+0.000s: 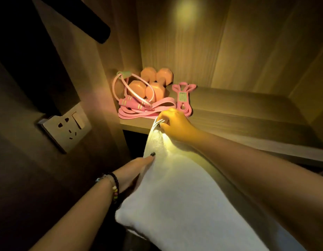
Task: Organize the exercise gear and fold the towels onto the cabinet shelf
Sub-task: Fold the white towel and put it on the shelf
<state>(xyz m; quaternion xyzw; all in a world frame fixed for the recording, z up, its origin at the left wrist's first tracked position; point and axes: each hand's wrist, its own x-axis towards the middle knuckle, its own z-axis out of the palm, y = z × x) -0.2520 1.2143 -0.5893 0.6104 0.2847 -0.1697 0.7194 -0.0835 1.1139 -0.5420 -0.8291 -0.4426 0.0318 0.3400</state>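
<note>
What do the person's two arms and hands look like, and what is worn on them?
Both forearms are bare, with no sleeves in view. The left hand has a dark-painted nail, and its wrist carries bead bracelets: one of dark beads, one of mixed colours. The right hand shows no jewellery.

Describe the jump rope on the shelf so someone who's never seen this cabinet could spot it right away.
Look at the wooden cabinet shelf and go to its back left corner, where the pink gear is piled. The pink jump rope lies in front of the orange hexagonal dumbbells, its cord looping over them. Unlike the flat pink bands beneath, it has two striped handles.
</note>
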